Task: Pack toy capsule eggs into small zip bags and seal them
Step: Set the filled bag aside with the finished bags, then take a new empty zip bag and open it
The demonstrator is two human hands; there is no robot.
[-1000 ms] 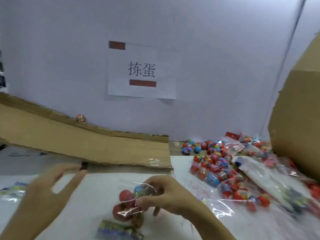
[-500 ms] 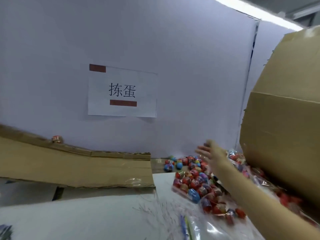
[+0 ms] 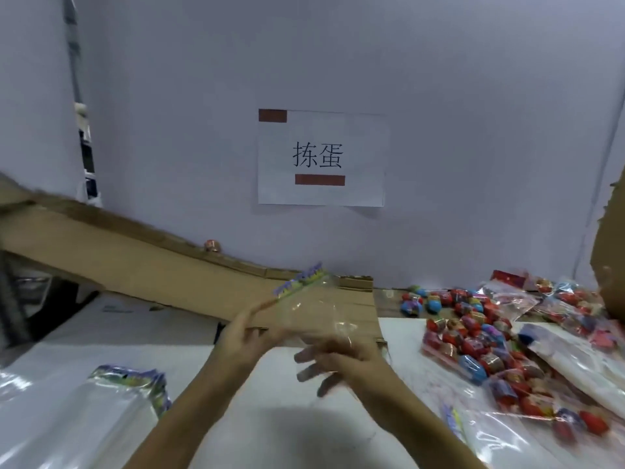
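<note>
My left hand (image 3: pixel 241 336) pinches an empty clear zip bag (image 3: pixel 313 306) with a purple and green printed top strip, held up over the middle of the white table (image 3: pixel 101 336). My right hand (image 3: pixel 338 362) is at the bag's lower end, its fingers blurred and spread under the plastic. A heap of red and blue toy capsule eggs (image 3: pixel 473 343) lies on the right of the table. A stack of unused zip bags (image 3: pixel 132 380) sits at the front left.
A cardboard flap (image 3: pixel 135 262) slants across the back left, with one egg (image 3: pixel 212 246) resting on its top edge. A tall cardboard box (image 3: pixel 612 262) stands at the far right. Packed bags (image 3: pixel 507 292) lie behind the heap. A paper sign (image 3: pixel 321 159) hangs on the wall.
A second ago both hands were at a bag holding eggs. My right hand then reached out to the pile on the right. Now both hands hold an empty bag.
</note>
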